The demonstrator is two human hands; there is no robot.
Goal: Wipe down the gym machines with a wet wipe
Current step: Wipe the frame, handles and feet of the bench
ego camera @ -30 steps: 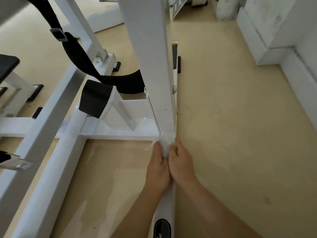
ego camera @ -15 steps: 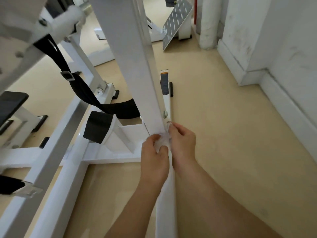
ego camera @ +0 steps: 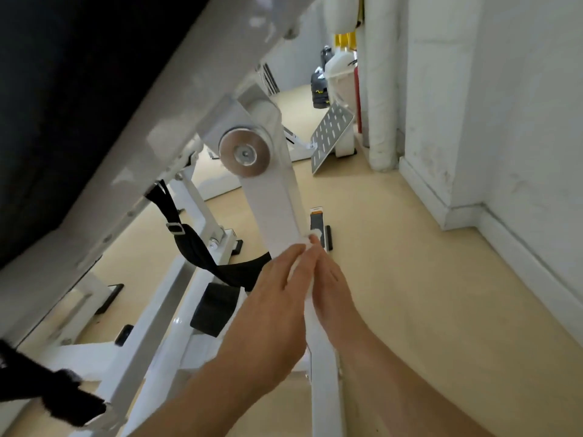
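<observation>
Beige floor (ego camera: 410,279), white wall (ego camera: 520,105) to the right of the fingers. Head view only.

- White gym machine, and both hands are on its upright post (ego camera: 277,209), low down.
- Wet wipe (ego camera: 305,240) sits sandwiched between the hands and the post. A small white tuft shows at the fingertips and a sliver shows between the two hands.
- Left hand (ego camera: 274,298): fingers (ego camera: 293,257) together, curved over the post's front face, gripping the wipe against it.
- Right hand (ego camera: 331,291): fingers together along the post's right edge, tips pinching the wipe. Can't tell how far they wrap behind.
- The hands touch each other at the fingertips.
- Round metal pivot disc (ego camera: 244,152) is on the post, well above the fingertips.
- Black pad (ego camera: 63,89) fills the top-left corner, far up and left of the fingers.
- Black strap (ego camera: 195,247) hangs just left of the left fingers, behind the post.
- Floor rail label (ego camera: 316,222) is just beyond the right fingertips.
- Perforated footplate (ego camera: 331,130) is tilted, farther beyond the fingertips, near the wall.
- White jug (ego camera: 337,66) is past it, blurry.
- Base rail (ego camera: 325,373) runs under the wrists.
</observation>
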